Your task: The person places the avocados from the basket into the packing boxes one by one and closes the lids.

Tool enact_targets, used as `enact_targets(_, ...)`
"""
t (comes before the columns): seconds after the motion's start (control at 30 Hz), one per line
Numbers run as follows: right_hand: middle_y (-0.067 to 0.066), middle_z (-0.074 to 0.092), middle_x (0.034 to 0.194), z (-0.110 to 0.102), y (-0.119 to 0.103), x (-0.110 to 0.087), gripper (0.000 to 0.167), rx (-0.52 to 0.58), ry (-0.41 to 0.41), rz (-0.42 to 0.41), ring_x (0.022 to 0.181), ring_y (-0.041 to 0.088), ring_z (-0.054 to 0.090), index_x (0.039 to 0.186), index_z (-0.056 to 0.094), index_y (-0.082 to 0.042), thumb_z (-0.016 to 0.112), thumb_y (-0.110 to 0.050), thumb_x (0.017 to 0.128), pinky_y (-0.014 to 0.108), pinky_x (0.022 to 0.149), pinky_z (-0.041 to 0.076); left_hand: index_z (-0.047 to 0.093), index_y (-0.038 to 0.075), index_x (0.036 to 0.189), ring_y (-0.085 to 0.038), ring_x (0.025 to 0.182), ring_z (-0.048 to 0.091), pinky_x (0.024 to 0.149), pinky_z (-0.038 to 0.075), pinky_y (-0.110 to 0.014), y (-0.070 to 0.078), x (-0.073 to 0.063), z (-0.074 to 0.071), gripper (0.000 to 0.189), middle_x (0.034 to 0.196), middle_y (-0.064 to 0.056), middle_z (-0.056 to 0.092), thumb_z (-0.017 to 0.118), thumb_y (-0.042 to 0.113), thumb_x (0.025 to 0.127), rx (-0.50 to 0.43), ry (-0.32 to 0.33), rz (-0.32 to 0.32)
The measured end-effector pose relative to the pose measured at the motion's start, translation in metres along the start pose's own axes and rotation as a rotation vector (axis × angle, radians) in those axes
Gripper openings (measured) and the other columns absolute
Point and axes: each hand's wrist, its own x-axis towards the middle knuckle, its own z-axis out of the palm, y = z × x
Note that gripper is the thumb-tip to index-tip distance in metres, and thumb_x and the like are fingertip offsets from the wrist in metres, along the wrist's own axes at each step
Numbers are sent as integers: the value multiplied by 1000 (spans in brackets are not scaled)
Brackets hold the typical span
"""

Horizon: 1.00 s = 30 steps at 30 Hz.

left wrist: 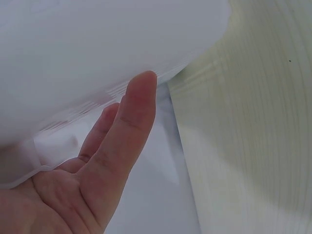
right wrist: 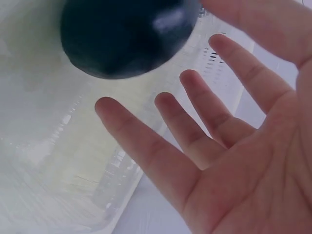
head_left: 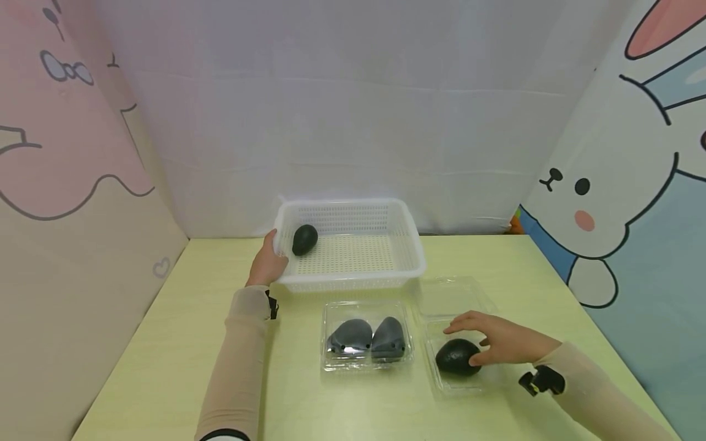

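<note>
My left hand point(head_left: 268, 263) holds the left end of a white plastic basket point(head_left: 353, 283), its fingers against the outer wall in the left wrist view. One dark avocado point(head_left: 305, 239) lies inside at the basket's left. Over an opened clear plastic box point(head_left: 441, 384) at the right, my right hand point(head_left: 504, 338) spreads its fingers above another avocado point(head_left: 458, 357), the thumb at that fruit's right edge. The right wrist view shows the fingers point(right wrist: 146, 141) extended and apart below the dark fruit point(right wrist: 126, 36).
Between the hands a closed clear box point(head_left: 366, 366) contains two dark avocados point(head_left: 353, 335), seen through its lid. The opened box's lid point(head_left: 449, 296) lies flat behind it, near the basket's front right corner. Cartoon-printed curtains enclose the pale yellow table point(head_left: 309, 404).
</note>
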Motion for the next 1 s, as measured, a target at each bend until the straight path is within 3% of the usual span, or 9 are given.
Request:
enact_targets(0.33, 20, 39, 143, -4, -3, 3, 58, -25, 7, 8, 127, 45, 41, 138, 52, -12, 74, -22, 85, 57, 85, 48, 7, 10, 156, -41, 114, 49, 95, 39, -55, -1, 1, 0, 78, 142, -28, 42, 47, 8, 90, 13, 3, 4)
enact_targets(0.63, 14, 37, 151, -5, -4, 2, 72, -225, 65, -17, 135, 39, 36, 148, 43, -18, 75, -29, 84, 55, 96, 41, 8, 10, 156, -40, 115, 49, 95, 39, -54, 0, 1, 0, 78, 142, -28, 43, 48, 7, 89, 13, 10, 2)
enact_targets(1.0, 13, 27, 157, -2, -8, 8, 77, -277, 153, -32, 141, 41, 24, 153, 31, -29, 71, -32, 88, 63, 102, 31, 7, 11, 156, -41, 115, 49, 96, 39, -55, -2, 2, 2, 79, 143, -28, 42, 48, 7, 89, 12, 8, 3)
